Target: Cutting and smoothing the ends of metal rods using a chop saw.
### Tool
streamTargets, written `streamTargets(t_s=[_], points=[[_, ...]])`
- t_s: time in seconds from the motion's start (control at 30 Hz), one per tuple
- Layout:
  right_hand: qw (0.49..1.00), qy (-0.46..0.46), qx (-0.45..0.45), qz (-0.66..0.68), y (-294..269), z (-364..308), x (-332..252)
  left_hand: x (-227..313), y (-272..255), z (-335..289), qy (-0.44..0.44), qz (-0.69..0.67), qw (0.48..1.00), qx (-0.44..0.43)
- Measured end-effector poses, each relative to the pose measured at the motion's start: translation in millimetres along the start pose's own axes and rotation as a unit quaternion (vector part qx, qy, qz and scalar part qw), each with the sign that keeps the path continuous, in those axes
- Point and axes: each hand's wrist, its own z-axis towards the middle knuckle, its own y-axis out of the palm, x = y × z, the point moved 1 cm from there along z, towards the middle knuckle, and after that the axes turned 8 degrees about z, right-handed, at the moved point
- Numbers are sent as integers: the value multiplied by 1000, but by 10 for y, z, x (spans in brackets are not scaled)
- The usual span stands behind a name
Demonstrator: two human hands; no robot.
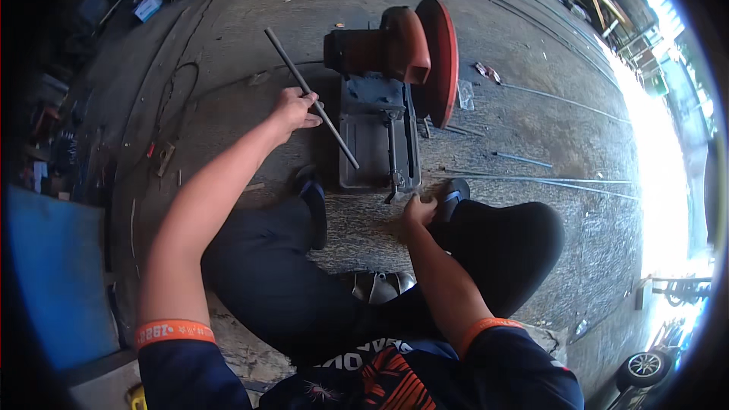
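Note:
A thin grey metal rod (334, 130) slants down to the right in my left hand (295, 112), its fingers closed round the middle. The rod's lower end lies over the base (363, 153) of a cut-off saw (406, 49) with an orange-red body and a large red disc-shaped guard. My right hand (419, 211) is low at the near edge of the base, beside the crank handle (391, 197) of the saw's clamp screw (392, 144). Its fingers are curled in, and whether they touch the crank is hidden.
Several thin metal rods (543, 180) lie on the concrete floor right of the saw. A dark cable (228, 83) runs leftward from it. My feet in sandals (311, 201) flank the base. A blue panel (57, 273) stands at the left, a small wheel (644, 366) at the lower right.

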Motion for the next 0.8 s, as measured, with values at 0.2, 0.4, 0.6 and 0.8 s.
streamTargets(t_s=[0.2, 0.4, 0.6, 0.8], points=[[606, 590, -308, 436, 785, 128, 317, -223, 222, -30, 5, 74, 996, 48], [778, 507, -208, 307, 349, 13, 119, -543, 256, 129, 19, 164, 985, 45], [856, 146, -449, 211, 41, -551, 16, -770, 340, 218, 74, 290, 954, 36], [899, 252, -310, 177, 280, -251, 327, -826, 365, 233, 126, 386, 914, 20]])
